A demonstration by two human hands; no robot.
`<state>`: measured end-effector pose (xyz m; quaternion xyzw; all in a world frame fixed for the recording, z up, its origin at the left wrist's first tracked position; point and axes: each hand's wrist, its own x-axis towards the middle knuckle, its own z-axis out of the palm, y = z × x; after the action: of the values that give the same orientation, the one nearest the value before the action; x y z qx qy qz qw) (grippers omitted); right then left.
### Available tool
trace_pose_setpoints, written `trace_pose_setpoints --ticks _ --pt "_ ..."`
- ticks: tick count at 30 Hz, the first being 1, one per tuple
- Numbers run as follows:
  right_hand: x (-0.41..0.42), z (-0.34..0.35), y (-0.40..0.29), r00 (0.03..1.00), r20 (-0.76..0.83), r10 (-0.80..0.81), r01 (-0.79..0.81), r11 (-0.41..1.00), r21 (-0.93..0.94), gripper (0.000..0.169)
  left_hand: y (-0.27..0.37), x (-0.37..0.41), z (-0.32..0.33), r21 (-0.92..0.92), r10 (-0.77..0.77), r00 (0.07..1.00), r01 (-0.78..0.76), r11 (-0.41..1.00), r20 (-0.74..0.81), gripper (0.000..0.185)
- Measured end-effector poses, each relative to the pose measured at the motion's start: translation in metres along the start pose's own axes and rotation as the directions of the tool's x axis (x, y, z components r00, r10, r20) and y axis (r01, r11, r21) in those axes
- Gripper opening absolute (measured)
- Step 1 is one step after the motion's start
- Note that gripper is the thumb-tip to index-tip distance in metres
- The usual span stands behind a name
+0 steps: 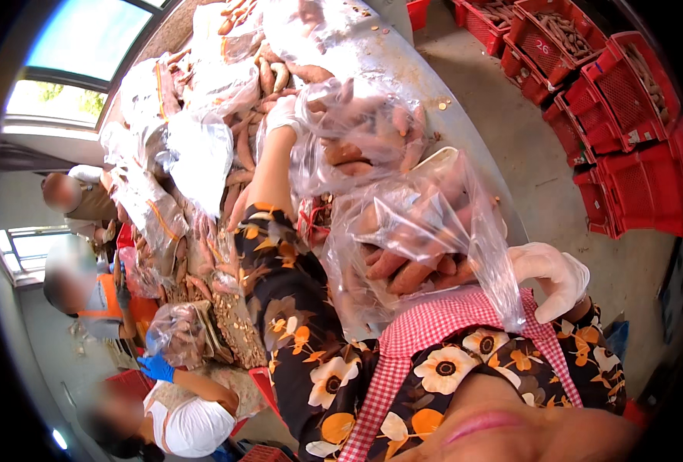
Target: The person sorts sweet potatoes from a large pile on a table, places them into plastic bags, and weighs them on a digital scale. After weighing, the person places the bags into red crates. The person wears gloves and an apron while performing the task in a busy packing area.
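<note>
My left hand (pixel 284 113), in a white glove, reaches forward to a pile of sweet potatoes (pixel 244 144), beside a clear plastic bag (pixel 364 127) filled with them. Its fingertips are partly hidden, so a grip cannot be made out. Close to my chest stands another clear bag (pixel 416 231) of sweet potatoes, its loose mouth spread toward me. At this bag's right edge is my gloved right hand (pixel 552 280), fingers curled and apart, with nothing visible in them. Red netting or string (pixel 316 219) lies between the bags and my left sleeve.
Several red plastic crates (pixel 624 92) of sweet potatoes are stacked at the right, on the floor (pixel 486 104). More bagged sweet potatoes (pixel 151 196) cover the table's left side. Three other people work along the left, one with a blue glove (pixel 156 369) on a bag.
</note>
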<state>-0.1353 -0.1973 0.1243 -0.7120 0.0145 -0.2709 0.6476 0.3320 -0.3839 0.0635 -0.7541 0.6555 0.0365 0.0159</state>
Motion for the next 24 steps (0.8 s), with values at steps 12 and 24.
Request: trace_pose_setpoints --ticks 12,24 --pt "0.015 0.002 -0.001 0.979 -0.163 0.124 -0.063 0.941 0.334 0.082 0.078 -0.289 -0.102 -0.335 0.096 0.907 -0.248 0.909 -0.410 0.049" --pt "0.058 -0.018 0.028 0.969 -0.246 0.030 0.007 0.989 0.145 0.072 0.177 -0.191 0.025 0.115 0.348 0.737 -0.349 0.930 -0.580 0.041"
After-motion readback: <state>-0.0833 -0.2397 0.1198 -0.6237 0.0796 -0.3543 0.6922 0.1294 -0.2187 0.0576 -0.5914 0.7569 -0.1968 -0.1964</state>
